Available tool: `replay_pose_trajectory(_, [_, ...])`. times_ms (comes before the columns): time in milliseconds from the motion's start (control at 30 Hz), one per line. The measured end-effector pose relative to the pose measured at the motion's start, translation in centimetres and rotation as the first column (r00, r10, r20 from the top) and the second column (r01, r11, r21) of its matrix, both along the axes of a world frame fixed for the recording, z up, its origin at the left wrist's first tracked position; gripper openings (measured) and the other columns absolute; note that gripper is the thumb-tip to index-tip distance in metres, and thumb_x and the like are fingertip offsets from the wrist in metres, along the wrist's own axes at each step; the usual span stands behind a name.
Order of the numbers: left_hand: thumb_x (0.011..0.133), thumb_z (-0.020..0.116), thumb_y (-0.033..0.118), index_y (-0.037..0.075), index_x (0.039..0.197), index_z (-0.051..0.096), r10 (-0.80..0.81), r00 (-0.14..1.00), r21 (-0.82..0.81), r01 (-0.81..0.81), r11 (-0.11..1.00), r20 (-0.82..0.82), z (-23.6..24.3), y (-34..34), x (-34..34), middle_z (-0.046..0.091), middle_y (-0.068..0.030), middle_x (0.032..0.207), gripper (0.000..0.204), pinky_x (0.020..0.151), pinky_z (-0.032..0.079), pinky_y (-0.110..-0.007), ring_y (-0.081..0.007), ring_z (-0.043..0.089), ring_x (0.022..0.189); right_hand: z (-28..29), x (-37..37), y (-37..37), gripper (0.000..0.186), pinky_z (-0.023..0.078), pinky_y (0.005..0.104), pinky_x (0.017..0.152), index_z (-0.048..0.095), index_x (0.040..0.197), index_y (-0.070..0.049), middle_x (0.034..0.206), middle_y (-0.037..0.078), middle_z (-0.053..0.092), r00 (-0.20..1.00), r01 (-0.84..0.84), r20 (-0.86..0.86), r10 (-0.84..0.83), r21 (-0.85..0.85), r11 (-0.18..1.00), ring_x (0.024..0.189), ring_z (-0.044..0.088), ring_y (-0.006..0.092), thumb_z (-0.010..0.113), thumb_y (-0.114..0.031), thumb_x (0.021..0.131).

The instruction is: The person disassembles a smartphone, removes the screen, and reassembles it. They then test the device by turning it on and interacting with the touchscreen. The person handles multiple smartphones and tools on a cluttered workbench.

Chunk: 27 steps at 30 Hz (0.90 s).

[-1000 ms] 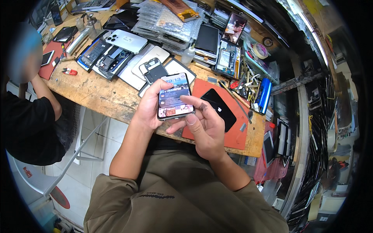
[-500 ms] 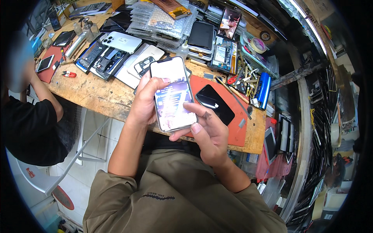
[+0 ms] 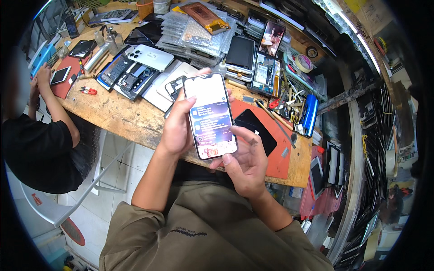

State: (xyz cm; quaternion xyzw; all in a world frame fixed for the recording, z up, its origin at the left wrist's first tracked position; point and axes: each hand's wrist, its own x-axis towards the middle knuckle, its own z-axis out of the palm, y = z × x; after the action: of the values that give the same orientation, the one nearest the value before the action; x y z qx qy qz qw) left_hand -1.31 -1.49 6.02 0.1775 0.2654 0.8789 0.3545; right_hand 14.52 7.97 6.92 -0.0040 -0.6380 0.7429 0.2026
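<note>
My left hand grips the left side of a silver-rimmed phone whose lit screen shows a white top and stacked notification panels, with the thumb over the screen's left edge. My right hand is at the phone's lower right, fingers curled round it, index tip at the right edge and thumb at the bottom edge. Behind it a black phone lies on a red mat.
The cluttered wooden bench holds an opened tablet, bubble-wrapped stacks, opened devices, small tools and a blue cylinder. A co-worker's arm reaches onto the bench at left, beside a metal chair.
The phone rose upright with its screen turning brighter, then shifted slightly right and down with both hands. The screen content has changed. The co-worker's hands have risen slightly at the bench.
</note>
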Motion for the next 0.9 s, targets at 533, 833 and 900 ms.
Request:
replay_pose_trajectory(533, [0.109, 0.028, 0.06, 0.009, 0.16, 0.033, -0.107, 0.984, 0.369, 0.046, 0.928, 0.146, -1.5, 1.2, 0.8, 0.058, -0.027, 0.124, 0.073, 0.085, 0.06, -0.049, -0.036, 0.067, 0.102, -2.5, -0.2, 0.5, 0.046, 0.057, 0.03, 0.087, 0.032, 0.145, 0.009, 0.118, 0.018, 0.067, 0.992, -0.021, 0.127, 0.027, -0.043, 0.999, 0.095, 0.069, 0.0157, 0.053, 0.004, 0.105])
replay_pose_trajectory(833, [0.105, 0.032, 0.063, 0.005, 0.155, 0.036, 0.025, 0.999, 0.3, -0.017, 0.954, -0.021, -1.6, 1.1, 1.6, 0.058, -0.0275, 0.12, 0.077, 0.083, 0.061, -0.05, -0.0373, 0.066, 0.098, -3.1, -0.1, 0.5, 0.045, 0.057, 0.029, 0.086, 0.033, 0.144, 0.01, 0.121, 0.016, 0.064, 0.993, -0.015, 0.116, 0.021, -0.051, 0.999, 0.097, 0.068, 0.0147, 0.053, 0.004, 0.105])
replay_pose_trajectory(900, [0.104, 0.034, 0.062, 0.001, 0.153, 0.036, 0.037, 0.997, 0.325, -0.014, 0.946, -0.064, -1.7, 1.1, 1.7, 0.059, -0.0292, 0.121, 0.078, 0.087, 0.06, -0.049, -0.0375, 0.067, 0.101, -3.1, -0.1, 0.4, 0.045, 0.057, 0.0286, 0.086, 0.033, 0.144, 0.01, 0.12, 0.016, 0.063, 0.99, -0.009, 0.138, 0.018, -0.068, 0.998, 0.096, 0.067, 0.0142, 0.053, 0.004, 0.105])
